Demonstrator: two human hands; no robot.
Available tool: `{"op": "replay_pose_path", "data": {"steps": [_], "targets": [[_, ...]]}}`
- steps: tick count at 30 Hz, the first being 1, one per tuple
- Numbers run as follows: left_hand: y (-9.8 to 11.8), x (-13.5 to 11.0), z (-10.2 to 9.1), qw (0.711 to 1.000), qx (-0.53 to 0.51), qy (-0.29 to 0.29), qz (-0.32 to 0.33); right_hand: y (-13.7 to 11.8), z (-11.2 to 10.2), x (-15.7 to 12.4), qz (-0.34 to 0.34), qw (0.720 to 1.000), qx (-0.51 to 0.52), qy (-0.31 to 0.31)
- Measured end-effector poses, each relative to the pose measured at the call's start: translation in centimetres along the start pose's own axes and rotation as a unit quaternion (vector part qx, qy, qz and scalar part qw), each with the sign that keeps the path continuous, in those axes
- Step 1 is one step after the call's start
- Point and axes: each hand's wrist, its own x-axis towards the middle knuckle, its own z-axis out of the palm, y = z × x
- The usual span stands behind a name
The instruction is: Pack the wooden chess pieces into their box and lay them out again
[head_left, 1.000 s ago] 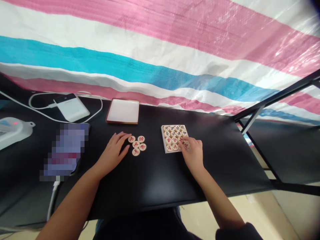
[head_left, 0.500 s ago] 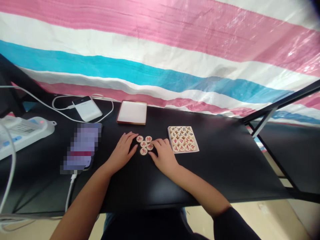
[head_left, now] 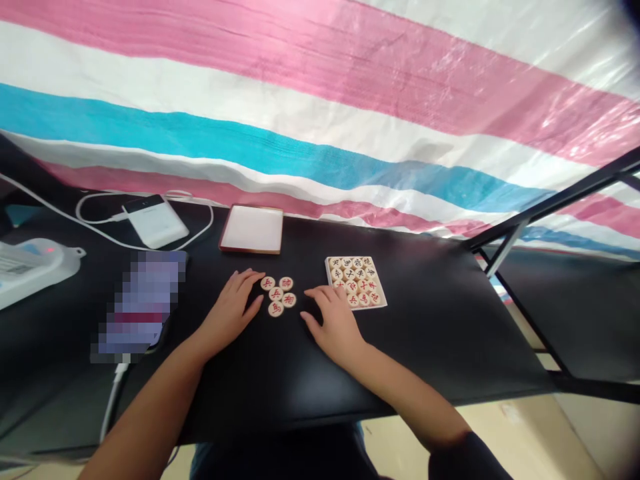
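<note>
Several round xiangqi pieces (head_left: pixel 276 294) with red characters lie face up in a small cluster on the black table. On the cluster's left side, my left hand (head_left: pixel 231 308) rests with fingers apart, a fingertip at the edge of the upper left piece. My right hand (head_left: pixel 336 325) is to the right of the cluster, thumb and fingers spread, with a gap between it and the pieces. A white box (head_left: pixel 381 293) just beyond my right hand holds rows of pieces, black characters at the back and red in front. My right hand hides part of its near left corner.
A shallow box lid (head_left: pixel 251 229) lies at the table's back. To the left are a phone (head_left: pixel 143 300) with a blurred screen, a white power bank (head_left: pixel 159 223) with its cable, and a power strip (head_left: pixel 43 270). A black metal frame (head_left: pixel 520 223) stands at the right.
My right hand has drawn away to the right from the loose pieces. My left hand stays beside them. The whole view has shifted slightly, moving the table's things leftward in the picture.
</note>
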Motion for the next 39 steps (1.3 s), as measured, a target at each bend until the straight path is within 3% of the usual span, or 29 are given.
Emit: {"op": "replay_pose_path", "data": {"steps": [5,8,13,16,18,21,24,39], "targets": [[0.4,0.1,-0.5,1.0,-0.008,-0.008,0.003,-1.4,2.5,1.5,-0.032,0.999,-0.008,-0.009],[0.7,0.2,-0.8,1.0,-0.02,-0.008,0.009,-1.7,2.5,1.3,-0.032,0.999,0.01,0.004],[0.8,0.0,-0.7,0.999,-0.035,-0.001,0.004,0.2,-0.8,-1.0,0.014,0.995,0.06,0.082],[0.4,0.0,-0.2,1.0,-0.029,0.004,-0.004,3.4,-3.1,-2.2,0.095,0.98,0.01,0.176],[0.0,0.0,0.1,1.0,-0.02,0.01,-0.004,5.9,-4.1,-2.6,0.154,0.966,-0.041,0.206],[-0.3,0.1,0.5,1.0,-0.013,0.017,0.003,8.7,-4.4,-2.6,0.188,0.96,-0.062,0.196],[-0.2,0.1,0.4,1.0,-0.008,0.016,0.004,9.9,-3.9,-2.4,0.178,0.965,-0.061,0.185],[0.6,0.0,-0.3,1.0,-0.017,0.005,-0.002,9.8,-3.7,-1.9,0.125,0.961,-0.152,0.196]]}}
